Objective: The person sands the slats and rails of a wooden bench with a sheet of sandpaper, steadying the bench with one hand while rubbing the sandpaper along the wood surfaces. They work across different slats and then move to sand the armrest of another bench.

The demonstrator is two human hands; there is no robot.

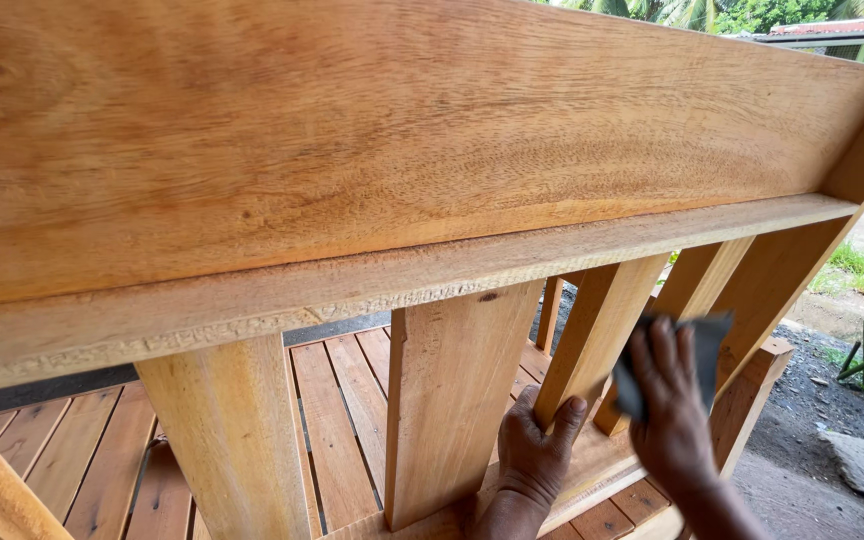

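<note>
Left hand (534, 450) in a clenched grip around a vertical wooden slat (592, 335); right hand (670, 410) grasping dark sandpaper (704, 345) against the neighbouring slat (697, 280)

You have two hands in view below the broad top board (382, 130): your left hand (535, 450) and your right hand (672, 405). One dark sheet of sandpaper (702, 345) shows under that board. Beneath the board runs one narrow rail (402, 275). Under the rail you can count five upright slats, the widest being the middle slat (447, 410); farther ones are partly hidden. One slatted seat (332, 430) lies below the board.
</note>
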